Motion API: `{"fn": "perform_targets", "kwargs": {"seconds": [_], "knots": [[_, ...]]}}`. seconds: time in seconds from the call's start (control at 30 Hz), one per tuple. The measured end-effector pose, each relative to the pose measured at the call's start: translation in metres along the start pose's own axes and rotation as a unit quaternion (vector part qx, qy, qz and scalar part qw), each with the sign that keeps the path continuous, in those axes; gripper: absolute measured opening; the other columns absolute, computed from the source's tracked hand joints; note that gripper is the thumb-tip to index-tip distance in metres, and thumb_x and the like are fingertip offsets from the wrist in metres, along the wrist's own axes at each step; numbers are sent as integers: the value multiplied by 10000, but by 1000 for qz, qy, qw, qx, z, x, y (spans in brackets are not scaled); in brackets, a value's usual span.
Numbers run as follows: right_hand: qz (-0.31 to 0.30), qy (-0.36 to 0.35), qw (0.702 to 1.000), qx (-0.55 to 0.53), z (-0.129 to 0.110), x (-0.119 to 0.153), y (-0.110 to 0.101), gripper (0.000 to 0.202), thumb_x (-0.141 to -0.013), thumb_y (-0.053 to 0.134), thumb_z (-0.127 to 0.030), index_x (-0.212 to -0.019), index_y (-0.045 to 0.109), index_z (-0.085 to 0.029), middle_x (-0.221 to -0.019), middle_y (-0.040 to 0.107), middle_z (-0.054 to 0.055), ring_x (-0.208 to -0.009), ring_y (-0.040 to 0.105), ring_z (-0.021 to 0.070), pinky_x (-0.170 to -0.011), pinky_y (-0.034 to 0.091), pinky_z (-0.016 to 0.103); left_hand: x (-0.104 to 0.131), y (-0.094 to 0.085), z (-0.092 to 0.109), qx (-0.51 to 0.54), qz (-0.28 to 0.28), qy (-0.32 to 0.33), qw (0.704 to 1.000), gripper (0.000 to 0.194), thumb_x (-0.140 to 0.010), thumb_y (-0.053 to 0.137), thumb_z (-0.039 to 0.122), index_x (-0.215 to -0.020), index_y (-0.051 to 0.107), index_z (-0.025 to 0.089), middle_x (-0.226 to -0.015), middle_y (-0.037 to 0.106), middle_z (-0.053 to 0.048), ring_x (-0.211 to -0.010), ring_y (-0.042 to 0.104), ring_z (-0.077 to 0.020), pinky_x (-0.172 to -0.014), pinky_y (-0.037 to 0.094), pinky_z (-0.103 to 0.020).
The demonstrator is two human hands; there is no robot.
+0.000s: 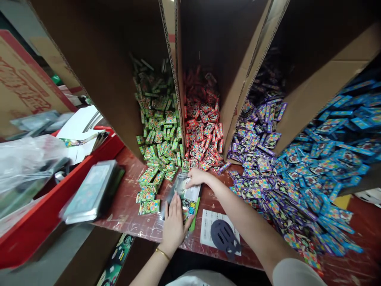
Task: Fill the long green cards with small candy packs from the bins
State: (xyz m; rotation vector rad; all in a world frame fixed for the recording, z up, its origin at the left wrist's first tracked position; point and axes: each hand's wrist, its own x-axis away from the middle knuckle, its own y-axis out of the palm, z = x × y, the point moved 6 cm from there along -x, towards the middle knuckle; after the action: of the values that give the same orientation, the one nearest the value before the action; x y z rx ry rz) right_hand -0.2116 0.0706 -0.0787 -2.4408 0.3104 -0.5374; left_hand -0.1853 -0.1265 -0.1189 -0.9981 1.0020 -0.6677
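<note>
A clear plastic bag (195, 193) with a printed, coloured card inside lies on the red tabletop in front of me. My left hand (174, 224), with a gold bracelet at the wrist, lies over its near left part, fingers stretched out. At the bag's far end is my right hand (197, 177), its fingers curled onto the plastic; the fingertips are partly hidden. Small green packets (149, 194) lie loose just left of the bag. Red packets (204, 147) are heaped just beyond my right hand.
Tall cardboard boxes (232, 119) spill purple packets (262, 178) and blue packets (324, 171). Left are stacked clear sleeves (91, 190) and a red bin (74, 182) with papers and plastic. A dark oval plastic piece (223, 234) rests on a printed sheet (206, 226) near the edge.
</note>
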Motion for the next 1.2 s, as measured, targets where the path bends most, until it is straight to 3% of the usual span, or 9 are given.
{"fn": "perform_targets", "kwargs": {"seconds": [0.13,0.27,0.43,0.53,0.6,0.73,0.93,1.07,1.2], "knots": [[-4,-27,997,-74,-2,29,7,162,-571,768,-249,-603,661,-131,-546,600,-36,-556,552,129,-529,430,209,-5,-19,4,12,25,10,1000,800,-868,483,424,-1441,55,65,-1406,365,-262,-1277,399,-320,-1033,297,-550],[21,-65,985,-158,-13,82,16,242,-762,622,-328,-843,678,-106,-728,667,5,-637,591,136,-597,472,230,-16,-65,21,44,69,44,996,622,-886,498,297,-1420,217,150,-1277,547,-184,-1140,547,-272,-999,383,-488],[135,-139,947,-256,-34,159,18,272,-819,574,-376,-717,672,-143,-647,651,19,-628,596,165,-593,463,253,-26,-104,47,171,53,72,981,345,-907,455,225,-1246,465,161,-1058,680,-121,-924,665,-203,-784,539,-295],[326,-155,923,-131,-42,203,-6,184,-808,607,-344,-737,660,-183,-753,663,40,-768,603,202,-723,455,312,-32,-110,62,229,-6,88,969,203,-920,403,190,-1018,578,161,-850,719,-82,-718,693,-181,-633,543,-249],[390,-182,902,-9,-53,224,-21,111,-771,660,-317,-812,658,-214,-885,670,49,-936,571,236,-868,383,383,-37,-112,74,233,-54,114,964,211,-922,386,182,-921,596,160,-747,706,-66,-625,677,-173,-568,520,-241],[278,-233,927,93,-53,234,-32,148,-828,591,-213,-683,620,-227,-674,646,-28,-770,590,159,-887,317,380,-43,-116,86,212,-141,165,953,232,-922,421,249,-816,612,172,-677,679,-42,-590,658,-170,-555,486,-236],[310,-197,924,106,-12,253,-65,184,-841,547,-237,-678,633,-241,-684,650,-18,-703,593,160,-848,359,378,-36,-127,57,210,-175,155,949,229,-897,472,279,-721,601,207,-612,639,-21,-524,628,-170,-472,435,-239],[277,-250,918,138,-40,253,-50,204,-847,528,-173,-701,632,-270,-681,655,-54,-757,603,156,-913,326,410,-42,-128,73,246,-185,144,941,126,-859,533,294,-859,627,209,-755,678,-47,-653,649,-194,-570,472,-260],[492,-147,854,84,-46,266,-53,171,-766,653,-293,-935,634,-277,-1010,664,21,-1051,548,253,-973,309,472,-57,-115,90,355,-151,32,922,250,-870,506,321,-687,593,176,-606,599,-14,-572,572,-149,-541,438,-232]]}}
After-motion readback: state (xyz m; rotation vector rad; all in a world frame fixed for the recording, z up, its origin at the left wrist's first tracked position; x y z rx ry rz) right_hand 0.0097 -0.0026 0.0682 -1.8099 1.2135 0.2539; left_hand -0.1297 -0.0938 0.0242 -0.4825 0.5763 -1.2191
